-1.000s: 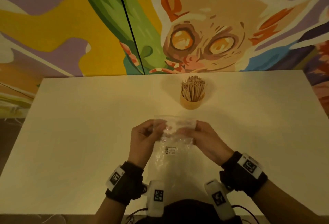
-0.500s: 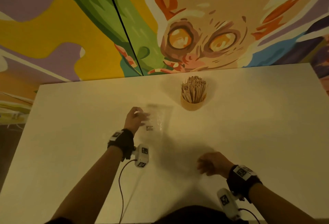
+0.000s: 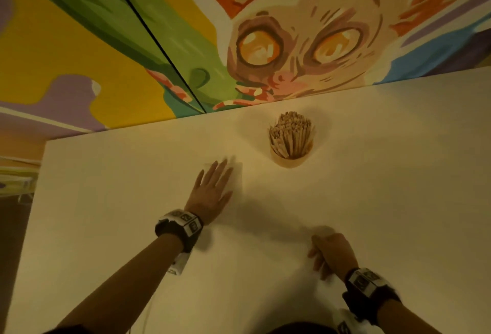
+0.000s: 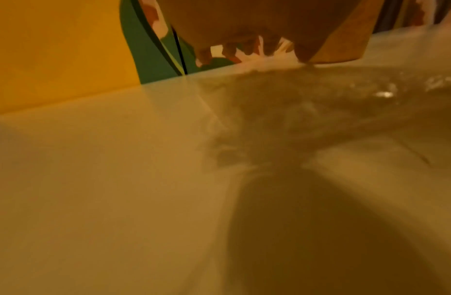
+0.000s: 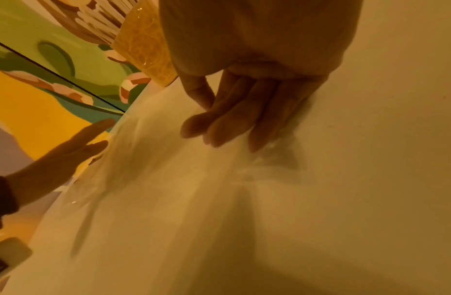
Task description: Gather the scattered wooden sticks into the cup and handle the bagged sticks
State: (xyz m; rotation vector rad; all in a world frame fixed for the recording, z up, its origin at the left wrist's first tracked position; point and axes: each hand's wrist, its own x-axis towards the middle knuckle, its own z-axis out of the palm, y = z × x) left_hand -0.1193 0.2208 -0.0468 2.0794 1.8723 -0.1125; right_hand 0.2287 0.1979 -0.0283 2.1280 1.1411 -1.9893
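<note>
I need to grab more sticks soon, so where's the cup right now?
In the head view the cup stands near the table's far edge below the mural, just beyond and right of the left hand.

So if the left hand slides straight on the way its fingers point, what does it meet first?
Probably nothing on the table. The left hand lies flat on the clear bag, fingers aimed at the mural wall; the cup stands off to their right.
</note>
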